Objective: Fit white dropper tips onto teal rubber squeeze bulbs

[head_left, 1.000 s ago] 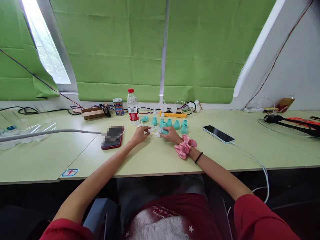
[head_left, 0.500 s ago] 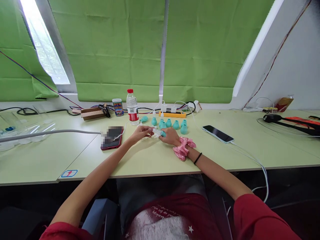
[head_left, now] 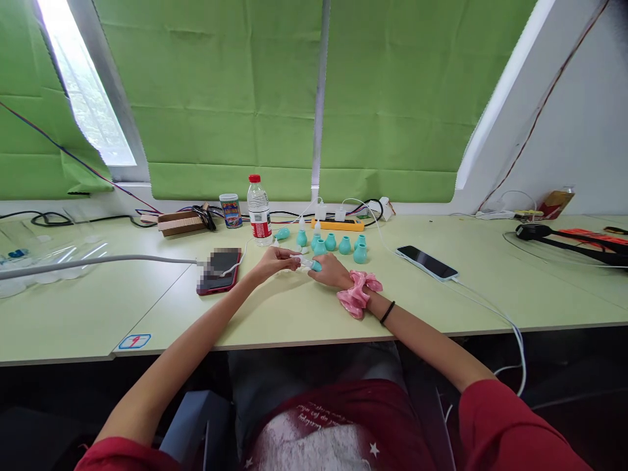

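Your left hand [head_left: 277, 261] has its thumb and fingertips pinched together on the far end of a pale, see-through nozzle [head_left: 305, 261], while your right hand [head_left: 331, 270] is closed around a teal bulb [head_left: 316, 266], only a bit of which shows past your fingers. The two pieces lie in line, end to end, just above the desk [head_left: 294, 314] in front of you; whether they are fully joined, you cannot tell at this size. The light pinch on one side and fuller grip on the other probably suit a thin stem and a round, soft-looking body, and holding them level likely keeps both ends facing. Right behind your hands, several teal bulbs [head_left: 360, 254] stand upright, mouths up, close enough to reach without leaning; two farther back [head_left: 301, 237] carry pale tips, and one bulb [head_left: 282, 233] lies on its side near the water bottle [head_left: 260, 216], perhaps because its rounded form tips easily. The red-edged phone [head_left: 219, 273] to your left and the pale-edged phone [head_left: 428, 263] to your right sit well apart from your fingers, which leaves your forearms room.
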`<state>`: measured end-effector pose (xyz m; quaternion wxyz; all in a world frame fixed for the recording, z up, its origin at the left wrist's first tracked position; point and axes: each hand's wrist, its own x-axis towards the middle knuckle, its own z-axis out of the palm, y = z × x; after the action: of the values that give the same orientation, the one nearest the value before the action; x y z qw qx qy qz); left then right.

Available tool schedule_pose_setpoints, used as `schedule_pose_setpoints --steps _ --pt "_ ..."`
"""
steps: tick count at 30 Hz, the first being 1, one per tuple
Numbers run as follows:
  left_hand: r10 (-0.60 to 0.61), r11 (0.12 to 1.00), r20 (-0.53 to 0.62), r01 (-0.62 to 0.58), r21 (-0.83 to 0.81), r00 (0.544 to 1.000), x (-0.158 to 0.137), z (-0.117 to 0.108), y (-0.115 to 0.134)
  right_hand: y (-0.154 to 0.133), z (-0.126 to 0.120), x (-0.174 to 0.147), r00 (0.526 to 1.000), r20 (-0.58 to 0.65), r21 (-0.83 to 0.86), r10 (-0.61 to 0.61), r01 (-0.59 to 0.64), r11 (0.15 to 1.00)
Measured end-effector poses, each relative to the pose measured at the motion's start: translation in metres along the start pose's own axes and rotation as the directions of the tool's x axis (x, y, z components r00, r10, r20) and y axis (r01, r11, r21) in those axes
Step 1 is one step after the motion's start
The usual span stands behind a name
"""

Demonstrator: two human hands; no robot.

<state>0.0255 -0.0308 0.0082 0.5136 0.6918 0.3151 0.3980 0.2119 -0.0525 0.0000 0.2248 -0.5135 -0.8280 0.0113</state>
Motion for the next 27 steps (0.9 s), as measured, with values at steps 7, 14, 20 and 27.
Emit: schedule_pose_setpoints --steps 7,14,20,27 --pt "-0.01 0.998 -0.006 0.01 -0.065 1.0 0.001 -0.004 0.0 -0.007 -0.003 -0.005 0.981 -0.164 0.132 -0.099 0.121 0.984" --pt "-0.015 0.999 -0.001 0.015 -0.042 1.0 0.0 -0.006 0.0 -0.002 0.004 -0.003 0.97 -0.204 0.109 -0.129 0.153 0.982" --pt "-0.019 0.998 0.085 0.024 -0.055 0.996 -0.004 -0.007 0.007 -0.001 -0.007 -0.003 0.983 -0.076 0.477 -0.168 0.184 0.859" --pt "-0.03 0.991 0.188 0.053 -0.12 0.982 -0.005 -0.01 0.009 -0.009 -0.028 -0.007 0.935 0.217 0.829 -0.281 -0.025 0.559"
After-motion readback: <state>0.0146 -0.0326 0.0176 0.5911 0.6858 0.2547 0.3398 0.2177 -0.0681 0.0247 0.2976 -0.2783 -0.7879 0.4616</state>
